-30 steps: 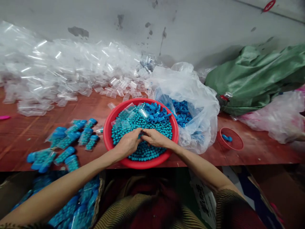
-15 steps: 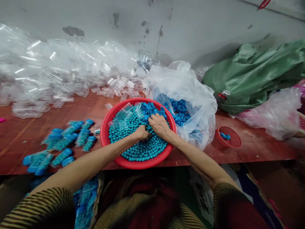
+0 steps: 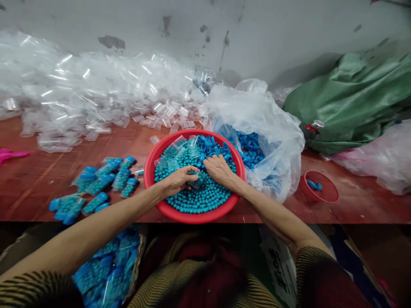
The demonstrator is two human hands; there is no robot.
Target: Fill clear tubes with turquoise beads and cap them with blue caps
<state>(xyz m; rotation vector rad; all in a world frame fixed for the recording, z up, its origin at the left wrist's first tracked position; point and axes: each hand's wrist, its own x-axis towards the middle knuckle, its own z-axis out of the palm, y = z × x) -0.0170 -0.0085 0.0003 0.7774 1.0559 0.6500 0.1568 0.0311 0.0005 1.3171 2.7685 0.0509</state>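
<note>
A red basin (image 3: 150, 171) full of turquoise beads (image 3: 205, 200) stands in front of me. In it my left hand (image 3: 180, 178) is closed round a small clear plastic bottle (image 3: 198, 180) with beads inside, held tilted just over the beads. Close beside it, my right hand (image 3: 220, 172) has its fingers curled together at the edge of a heap of blue caps (image 3: 210, 145). What those fingers hold, if anything, is hidden. Several clear bottles (image 3: 175, 149) lie on the beads at the basin's far left.
Filled, blue-capped bottles (image 3: 96, 203) lie left of the basin, with more in a carton (image 3: 138, 256) below the table edge. Clear bottles (image 3: 80, 94) are heaped behind. To the right are a plastic bag (image 3: 282, 149) of caps, a small red basket (image 3: 332, 192) and a green sack (image 3: 349, 98).
My left hand has come up out of the beads, and the bottle in it now shows. My right hand stays by the blue caps. The whole view has shifted slightly.
</note>
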